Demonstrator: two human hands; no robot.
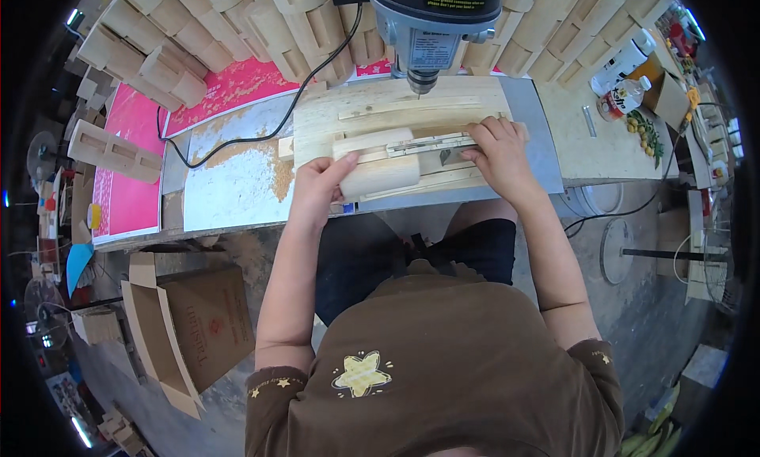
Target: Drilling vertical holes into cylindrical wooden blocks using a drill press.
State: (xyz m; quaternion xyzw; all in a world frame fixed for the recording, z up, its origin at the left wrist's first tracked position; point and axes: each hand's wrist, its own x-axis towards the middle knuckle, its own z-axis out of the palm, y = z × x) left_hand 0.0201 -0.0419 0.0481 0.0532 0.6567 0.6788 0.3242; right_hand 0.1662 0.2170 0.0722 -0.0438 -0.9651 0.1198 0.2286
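Observation:
My left hand (317, 186) is closed on the left end of a pale wooden block (384, 176) with a rounded surface, its thumb lying on top. The block rests in a wooden jig (467, 101) made of a board with raised strips. A narrow pale strip (427, 144) with small dark marks runs along the block's slot toward the right. My right hand (500, 156) has its thumb and fingers closed round the strip's right end; the fingertips partly cover it. A small dark piece (446, 156) shows beside the right thumb. Above the jig hangs the drill chuck (422, 81) of a drill press.
Slotted rounded wooden blocks (305, 41) are stacked along the back. One more block (115, 151) lies at the left. A black cable (294, 101) crosses the sawdust-covered bench. Bottles (621, 101) stand at the right; an open cardboard box (207, 326) sits on the floor.

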